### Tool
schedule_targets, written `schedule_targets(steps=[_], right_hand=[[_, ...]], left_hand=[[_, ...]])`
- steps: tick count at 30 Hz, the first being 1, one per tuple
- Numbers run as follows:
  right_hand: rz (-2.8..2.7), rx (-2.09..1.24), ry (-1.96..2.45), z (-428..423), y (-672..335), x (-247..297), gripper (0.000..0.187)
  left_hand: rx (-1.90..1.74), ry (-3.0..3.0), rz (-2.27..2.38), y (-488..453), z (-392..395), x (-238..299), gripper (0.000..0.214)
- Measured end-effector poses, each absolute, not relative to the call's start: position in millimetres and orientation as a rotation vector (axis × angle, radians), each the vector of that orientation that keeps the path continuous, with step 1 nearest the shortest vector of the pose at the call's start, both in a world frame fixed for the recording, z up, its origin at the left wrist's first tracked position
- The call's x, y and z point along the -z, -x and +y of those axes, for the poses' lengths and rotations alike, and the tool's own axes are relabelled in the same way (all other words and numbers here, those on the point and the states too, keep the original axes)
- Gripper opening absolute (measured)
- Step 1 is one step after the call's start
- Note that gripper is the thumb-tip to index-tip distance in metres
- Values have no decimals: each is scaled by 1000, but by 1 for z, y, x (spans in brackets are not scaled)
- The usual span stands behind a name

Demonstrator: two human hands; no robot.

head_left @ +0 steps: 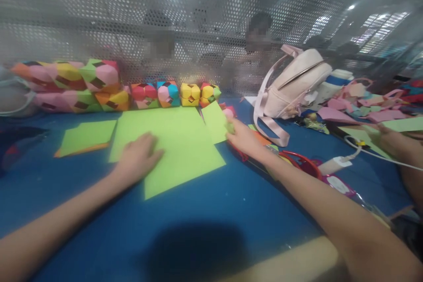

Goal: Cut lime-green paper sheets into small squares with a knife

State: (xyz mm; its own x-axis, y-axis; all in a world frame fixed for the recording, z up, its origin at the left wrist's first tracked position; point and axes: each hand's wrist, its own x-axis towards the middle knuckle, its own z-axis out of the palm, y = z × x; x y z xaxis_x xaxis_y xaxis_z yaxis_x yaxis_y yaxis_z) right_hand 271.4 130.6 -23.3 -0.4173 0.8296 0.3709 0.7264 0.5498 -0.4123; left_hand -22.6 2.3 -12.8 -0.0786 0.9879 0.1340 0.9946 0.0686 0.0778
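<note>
My left hand point(140, 155) rests on large light-green paper sheets point(178, 141), its thumb apart from the other fingers and somewhat blurred. A smaller piece of green paper point(216, 121) is gripped at its right edge by my right hand point(243, 140), over the right side of the sheets. Farther left lies a stack of smaller green paper point(87, 136) with an orange edge showing underneath. Behind the sheets stand colourful folded-paper cubes point(190, 94) in a row, with more cubes point(101, 77) piled up at the left.
A pale pink backpack point(295, 81) leans against the perforated metal screen point(211, 4). Red-handled scissors point(304, 163), a white cable plug point(337, 165) and pink paper pieces point(357, 101) lie to the right on the blue table point(185, 211). At far right, another person's hand point(391, 141) is near green paper.
</note>
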Motion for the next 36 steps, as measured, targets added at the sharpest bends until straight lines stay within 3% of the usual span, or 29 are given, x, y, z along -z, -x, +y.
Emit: schedule_targets(steps=[5,12,15,19,23,36], right_hand=[[-2175,-113,1249,139,-274,24,43],[-2170,71,1174,146,-285,32,35],[-2257,216,966,129,-276,28,26],[-2629,147,576,91,-252,22,22],[-2873,169,355,66,-237,27,29],[-2686,124,305,74,-238,54,37]], left_hand=[[251,2112,-2218,24,2,15,37],[284,2097,-2284,35,11,18,52],[337,2096,-2290,42,19,18,58],[372,2141,-2344,50,29,17,63],[307,2179,-2353,56,35,20,68],[326,2234,-2200,54,42,15,56]])
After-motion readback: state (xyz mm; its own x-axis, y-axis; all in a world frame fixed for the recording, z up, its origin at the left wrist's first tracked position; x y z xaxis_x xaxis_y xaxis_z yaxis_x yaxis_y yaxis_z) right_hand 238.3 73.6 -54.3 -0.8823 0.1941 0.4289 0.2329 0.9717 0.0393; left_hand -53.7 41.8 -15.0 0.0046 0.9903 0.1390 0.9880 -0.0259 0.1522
